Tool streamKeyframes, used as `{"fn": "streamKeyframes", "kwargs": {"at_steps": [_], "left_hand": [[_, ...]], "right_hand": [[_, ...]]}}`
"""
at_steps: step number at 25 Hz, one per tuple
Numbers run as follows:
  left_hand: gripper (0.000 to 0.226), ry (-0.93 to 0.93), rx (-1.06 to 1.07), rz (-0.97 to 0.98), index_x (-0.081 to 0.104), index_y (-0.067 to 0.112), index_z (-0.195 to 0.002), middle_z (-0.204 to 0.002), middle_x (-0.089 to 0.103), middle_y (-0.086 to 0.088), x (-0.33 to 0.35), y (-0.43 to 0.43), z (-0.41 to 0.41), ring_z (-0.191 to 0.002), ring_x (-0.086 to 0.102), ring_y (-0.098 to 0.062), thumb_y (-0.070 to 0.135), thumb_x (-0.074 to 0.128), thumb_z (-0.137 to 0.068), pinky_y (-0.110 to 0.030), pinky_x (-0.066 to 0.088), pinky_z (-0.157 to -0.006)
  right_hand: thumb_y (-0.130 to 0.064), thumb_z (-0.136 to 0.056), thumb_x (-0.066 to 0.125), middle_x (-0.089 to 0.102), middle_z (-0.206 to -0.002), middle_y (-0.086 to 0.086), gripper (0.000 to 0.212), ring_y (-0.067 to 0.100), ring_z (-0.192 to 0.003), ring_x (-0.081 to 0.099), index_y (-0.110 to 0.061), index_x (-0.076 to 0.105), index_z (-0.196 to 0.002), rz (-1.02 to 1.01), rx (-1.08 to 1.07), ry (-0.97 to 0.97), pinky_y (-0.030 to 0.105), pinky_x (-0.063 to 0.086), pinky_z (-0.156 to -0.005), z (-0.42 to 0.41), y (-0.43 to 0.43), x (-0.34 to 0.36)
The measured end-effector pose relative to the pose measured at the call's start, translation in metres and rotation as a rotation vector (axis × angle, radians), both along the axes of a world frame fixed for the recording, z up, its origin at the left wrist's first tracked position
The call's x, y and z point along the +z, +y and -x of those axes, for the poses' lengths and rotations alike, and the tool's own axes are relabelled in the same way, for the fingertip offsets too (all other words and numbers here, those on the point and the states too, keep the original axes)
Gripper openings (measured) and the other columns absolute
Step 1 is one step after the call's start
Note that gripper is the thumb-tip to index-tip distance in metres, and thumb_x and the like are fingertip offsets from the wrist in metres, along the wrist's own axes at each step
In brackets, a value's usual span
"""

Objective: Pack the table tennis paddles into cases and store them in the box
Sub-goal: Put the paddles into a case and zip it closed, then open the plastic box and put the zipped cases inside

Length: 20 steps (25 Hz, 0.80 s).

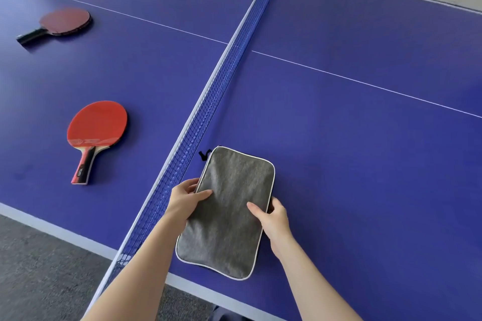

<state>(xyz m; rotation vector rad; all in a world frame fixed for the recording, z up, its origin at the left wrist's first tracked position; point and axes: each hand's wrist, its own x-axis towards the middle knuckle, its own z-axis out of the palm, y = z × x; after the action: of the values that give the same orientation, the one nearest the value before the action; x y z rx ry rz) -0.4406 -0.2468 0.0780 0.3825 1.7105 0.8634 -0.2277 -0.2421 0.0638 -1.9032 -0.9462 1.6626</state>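
Two hands grip a grey fabric rectangular case (229,216) at the near edge of a blue table-tennis table (352,151).
Three red-faced paddles (97,130) lie well apart, left of the net (208,112). Just right of it, the left hand (187,197) pinches the case's left edge and the right hand (275,219) its right edge, thumbs on top.

head view, looking steeply down, close over table (339,138)
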Motion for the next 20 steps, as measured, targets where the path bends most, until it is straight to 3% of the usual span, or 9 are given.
{"fn": "streamKeyframes", "kwargs": {"at_steps": [4,8,12,16,20], "left_hand": [[0.043,0.053,-0.014,-0.004,0.064,0.014,-0.116,-0.105,0.070,-0.003,-0.005,-0.004,0.001,-0.096,0.068,-0.025,0.012,0.079,-0.076,-0.048,0.053,-0.091],[0.033,0.146,-0.057,0.000,0.069,0.019,-0.103,-0.100,0.072,0.001,-0.009,-0.004,0.002,-0.095,0.067,-0.021,0.018,0.082,-0.073,-0.046,0.053,-0.093],[0.048,0.258,-0.097,0.017,0.064,0.017,-0.118,-0.110,0.068,0.000,-0.009,-0.004,0.002,-0.101,0.064,-0.020,0.026,0.081,-0.074,-0.041,0.051,-0.094],[0.065,0.578,-0.278,-0.036,0.045,0.015,-0.137,-0.134,0.050,-0.007,0.002,-0.003,-0.009,-0.119,0.049,-0.024,0.029,0.075,-0.081,-0.039,0.042,-0.101],[0.071,0.984,-0.697,-0.203,0.032,0.017,-0.146,-0.152,0.032,0.000,0.019,-0.003,-0.025,-0.141,0.027,-0.021,0.042,0.063,-0.088,-0.038,0.019,-0.114]], "right_hand": [[-0.064,-0.047,0.073,0.061,-0.114,0.002,0.069,0.018,-0.102,0.062,-0.029,0.062,-0.105,-0.002,0.053,-0.093,0.043,0.053,-0.090,0.003,-0.002,-0.006],[-0.047,-0.071,0.075,0.049,-0.112,0.000,0.049,0.021,-0.111,0.051,-0.019,0.060,-0.109,-0.030,0.108,-0.204,0.044,0.047,-0.096,0.008,-0.001,0.007],[-0.037,-0.078,0.075,0.045,-0.119,0.002,0.059,0.020,-0.111,0.053,-0.015,0.052,-0.127,-0.038,0.108,-0.185,0.038,0.047,-0.097,0.006,-0.003,0.007],[-0.034,-0.079,0.074,0.043,-0.131,0.004,0.073,0.020,-0.121,0.048,-0.013,0.040,-0.140,-0.108,0.141,-0.233,0.037,0.041,-0.104,-0.002,-0.006,0.013],[-0.033,-0.087,0.067,0.036,-0.141,0.002,0.070,0.015,-0.129,0.040,-0.014,0.031,-0.145,-0.241,0.277,-0.329,0.024,0.034,-0.101,-0.022,-0.002,0.034]]}}
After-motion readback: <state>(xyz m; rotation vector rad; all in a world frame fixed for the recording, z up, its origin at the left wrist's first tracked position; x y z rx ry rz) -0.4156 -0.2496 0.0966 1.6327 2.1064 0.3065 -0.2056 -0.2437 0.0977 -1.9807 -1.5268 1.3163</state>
